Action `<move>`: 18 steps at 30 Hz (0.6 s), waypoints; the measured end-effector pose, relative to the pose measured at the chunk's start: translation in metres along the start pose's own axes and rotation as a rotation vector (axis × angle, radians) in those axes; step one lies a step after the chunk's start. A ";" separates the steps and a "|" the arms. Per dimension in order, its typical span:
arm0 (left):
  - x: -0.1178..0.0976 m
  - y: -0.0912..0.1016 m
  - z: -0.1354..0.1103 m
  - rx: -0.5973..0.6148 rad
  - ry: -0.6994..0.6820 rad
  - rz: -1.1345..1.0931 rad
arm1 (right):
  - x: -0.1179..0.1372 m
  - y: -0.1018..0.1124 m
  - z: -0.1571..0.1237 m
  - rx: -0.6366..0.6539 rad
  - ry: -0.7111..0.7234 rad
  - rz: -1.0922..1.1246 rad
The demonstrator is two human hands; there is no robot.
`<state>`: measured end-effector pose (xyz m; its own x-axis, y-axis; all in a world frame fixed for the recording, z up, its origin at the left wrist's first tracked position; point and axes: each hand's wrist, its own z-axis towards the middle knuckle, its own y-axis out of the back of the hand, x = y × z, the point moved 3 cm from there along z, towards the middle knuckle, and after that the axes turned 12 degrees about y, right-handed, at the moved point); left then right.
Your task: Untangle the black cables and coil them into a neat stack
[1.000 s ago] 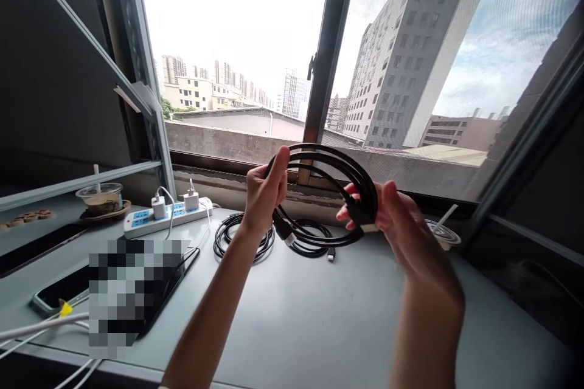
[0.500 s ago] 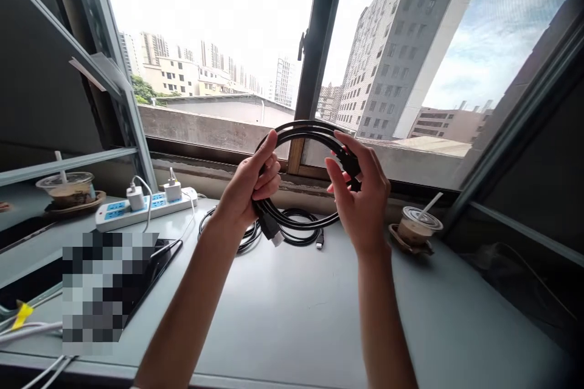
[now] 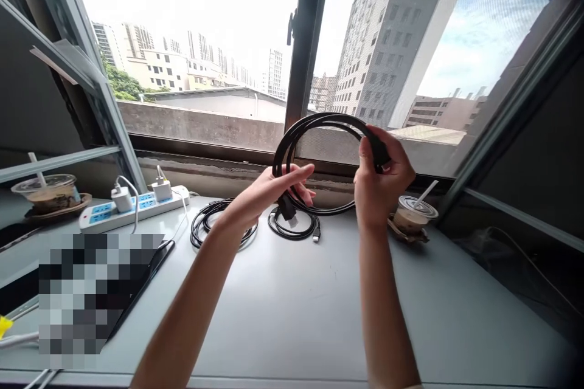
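Coiled black cable (image 3: 279,152) held up in the air above the worktop (image 3: 296,316), in front of the window, loops forming an upright ring between both hands. Right hand (image 3: 383,175) closed round the ring's right side, thumb on the near face, a chunky dark connector (image 3: 378,149) in the grip. Left hand (image 3: 271,191) loosely open at the lower left of the ring: thumb stretched out, fingers apart from it, loops running through the crook. Can't tell how firmly it touches them. A second connector (image 3: 287,209) hangs just below that hand, pale end downward.

On the worktop behind: larger black coil (image 3: 196,231), partly hidden by the left forearm; smaller coil (image 3: 292,235) right of it, plug end (image 3: 316,234) lying out toward the front. White power strip (image 3: 137,209) farther left, two white adapters plugged in. Drink cup (image 3: 413,219) with straw stands on a brown holder, right of the right wrist.
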<state>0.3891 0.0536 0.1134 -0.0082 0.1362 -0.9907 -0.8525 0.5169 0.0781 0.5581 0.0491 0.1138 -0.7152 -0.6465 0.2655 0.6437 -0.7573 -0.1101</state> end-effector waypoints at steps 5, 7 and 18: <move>0.041 0.029 0.031 -0.167 0.267 0.166 | -0.055 -0.037 -0.030 0.305 -0.328 0.020; 0.063 0.044 0.046 -0.294 0.397 0.199 | -0.077 -0.051 -0.048 0.579 -0.499 -0.021; 0.133 0.062 0.084 -0.463 0.381 0.471 | -0.133 -0.062 -0.112 1.007 -0.712 -0.144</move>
<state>0.3795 0.1750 -0.0044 -0.5337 -0.0896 -0.8409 -0.8457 0.0572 0.5306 0.5825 0.1716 -0.0217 -0.6922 -0.1309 0.7098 0.7193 -0.2063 0.6634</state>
